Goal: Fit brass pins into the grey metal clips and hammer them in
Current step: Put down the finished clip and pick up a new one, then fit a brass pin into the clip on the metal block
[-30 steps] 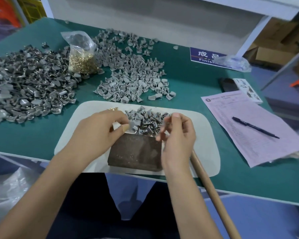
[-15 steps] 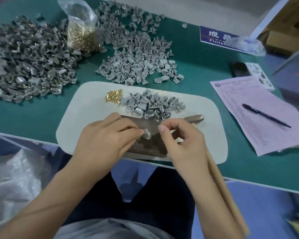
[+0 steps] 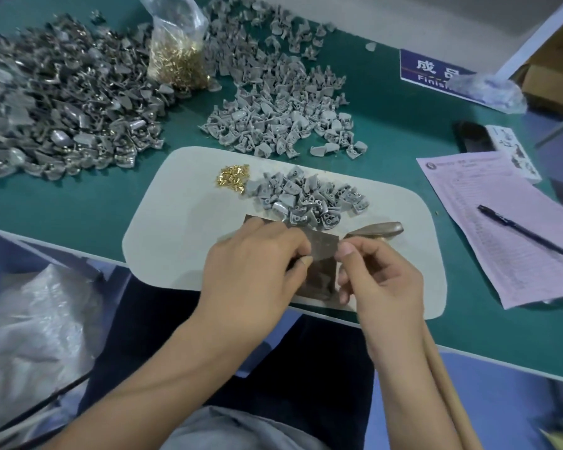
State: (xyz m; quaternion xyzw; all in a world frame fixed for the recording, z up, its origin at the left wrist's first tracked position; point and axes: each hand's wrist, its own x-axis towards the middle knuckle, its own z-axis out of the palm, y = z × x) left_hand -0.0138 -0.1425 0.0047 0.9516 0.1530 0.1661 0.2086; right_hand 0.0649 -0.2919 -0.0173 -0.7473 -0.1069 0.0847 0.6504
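You are holding both hands over the dark, worn metal block at the near edge of the pale oval mat; your left hand is curling its fingers with the thumb pressed toward the forefinger, and your right hand is pinching thumb against forefinger just beside it; whatever sits between those tips is hidden, so I cannot tell whether a pin or a clip is in either pinch. The small heap of light grey metal clips is waiting on the mat just beyond the block, with the little cluster of brass pins at its left; the wooden-handled hammer is lying untouched to the right of the block, its shaft running under your right forearm. Judging from this, you are at the fitting stage of one piece, hammering not yet begun; far more is lying ahead, since a wide spread of grey clips and a clear bag of brass pins are sitting farther back; the darker heap at the far left may be finished work, though I cannot confirm it.
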